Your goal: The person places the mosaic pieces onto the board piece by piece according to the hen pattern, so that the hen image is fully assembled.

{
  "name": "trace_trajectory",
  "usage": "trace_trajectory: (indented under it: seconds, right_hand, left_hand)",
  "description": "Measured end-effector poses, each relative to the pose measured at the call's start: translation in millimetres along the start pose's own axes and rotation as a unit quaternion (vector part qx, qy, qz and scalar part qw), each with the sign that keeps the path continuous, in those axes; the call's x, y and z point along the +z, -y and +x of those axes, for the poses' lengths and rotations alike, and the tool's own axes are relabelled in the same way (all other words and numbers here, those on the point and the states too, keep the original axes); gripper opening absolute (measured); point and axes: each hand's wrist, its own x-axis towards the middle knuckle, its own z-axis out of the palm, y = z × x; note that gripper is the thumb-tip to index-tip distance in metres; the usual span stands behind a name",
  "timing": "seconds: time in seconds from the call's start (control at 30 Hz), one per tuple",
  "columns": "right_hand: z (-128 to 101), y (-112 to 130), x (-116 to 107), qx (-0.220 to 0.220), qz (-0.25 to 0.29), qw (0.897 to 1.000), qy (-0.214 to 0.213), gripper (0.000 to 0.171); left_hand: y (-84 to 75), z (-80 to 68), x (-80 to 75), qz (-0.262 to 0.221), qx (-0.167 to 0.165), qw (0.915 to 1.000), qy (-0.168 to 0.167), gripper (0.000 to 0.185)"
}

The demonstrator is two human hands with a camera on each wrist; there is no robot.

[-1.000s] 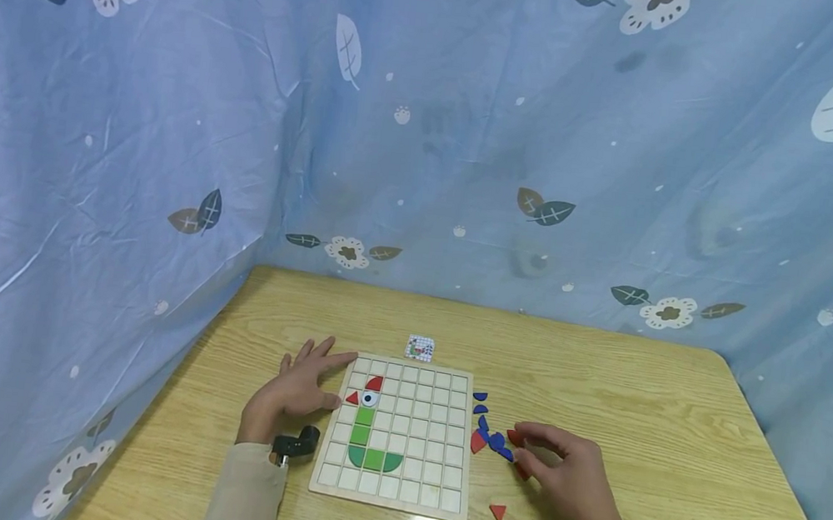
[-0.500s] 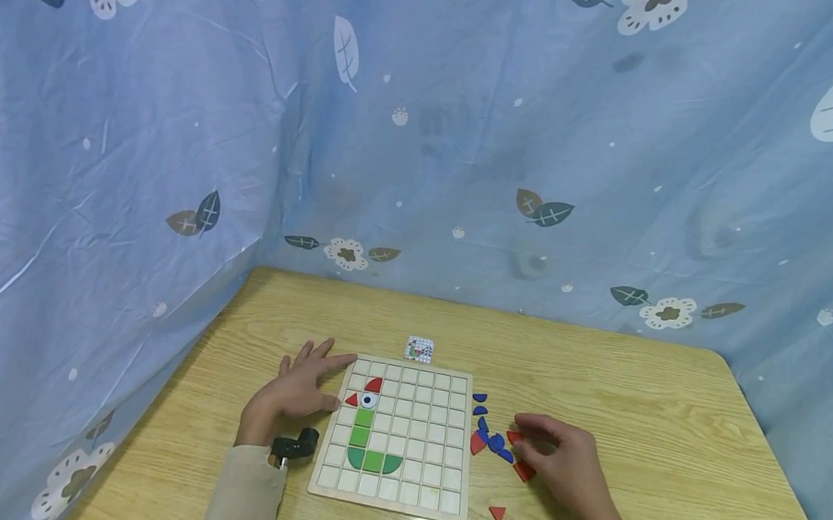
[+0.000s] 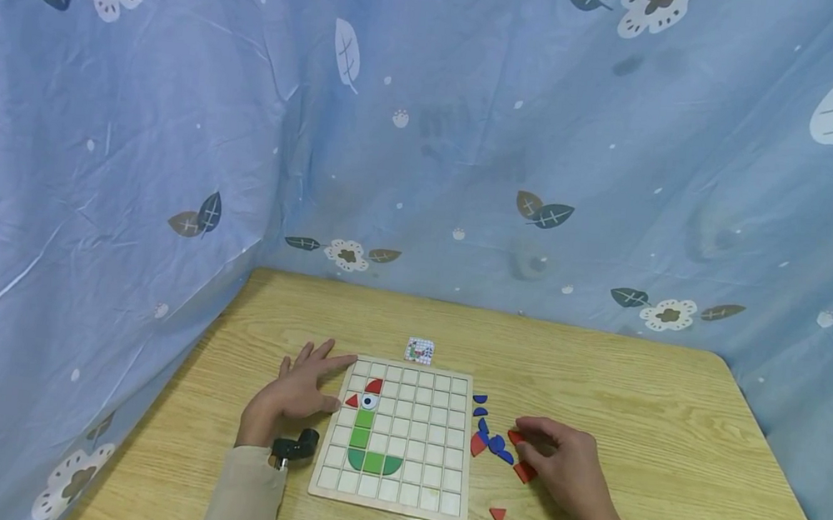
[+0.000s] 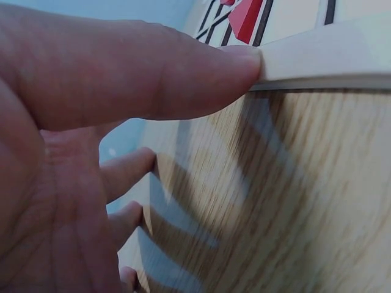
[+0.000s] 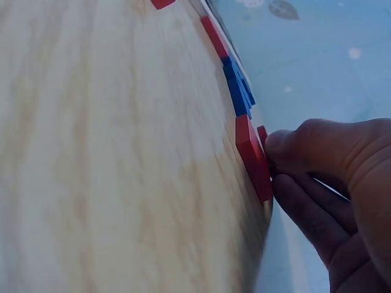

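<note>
A pale wooden grid board (image 3: 409, 510) lies on the table. My left hand (image 3: 305, 387) rests at its left edge, fingers spread, index finger at the top corner; in the left wrist view the thumb (image 4: 183, 76) presses the board's side. Green pieces (image 3: 360, 437), a round eye piece (image 3: 368, 401) and red pieces (image 3: 373, 386) sit in the grid. Right of the board, my right hand (image 3: 566, 463) pinches a small red piece (image 3: 515, 438) between thumb and index finger. A red square piece (image 3: 525, 471) lies just below it; in the right wrist view a red block (image 5: 252, 159) stands before the fingertips.
Several blue pieces (image 3: 496, 443) lie along the board's right side, with a red quarter-round piece (image 3: 478, 444) beside them. A red triangle (image 3: 498, 516) lies nearer. A small pattern card (image 3: 419, 350) lies behind the board. A blue curtain (image 3: 429, 127) hangs around the table.
My right hand has shifted slightly up and left, so the red square piece below it shows more fully. My left hand and the pieces on the board stay where they were.
</note>
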Motion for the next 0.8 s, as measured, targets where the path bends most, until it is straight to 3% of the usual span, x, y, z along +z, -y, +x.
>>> trace_trajectory:
  seconds: [0.17,0.53,0.8]
  right_hand:
    - [-3.9,11.7,-2.5,0.006,0.021,1.0,-0.004,0.029]
    - [-6.6,42.9,21.2,-0.127,0.049,0.99,-0.025,0.03]
    - [-2.8,68.4,48.3,-0.151,0.081,0.985,0.001,0.028]
  left_hand:
    - [1.8,0.0,0.9,0.006,0.0,1.0,0.001,0.079]
    - [1.2,-2.1,-0.6,-0.005,-0.002,1.0,0.0,0.078]
    - [-0.4,-1.0,-0.6,0.004,0.0,1.0,-0.007,0.078]
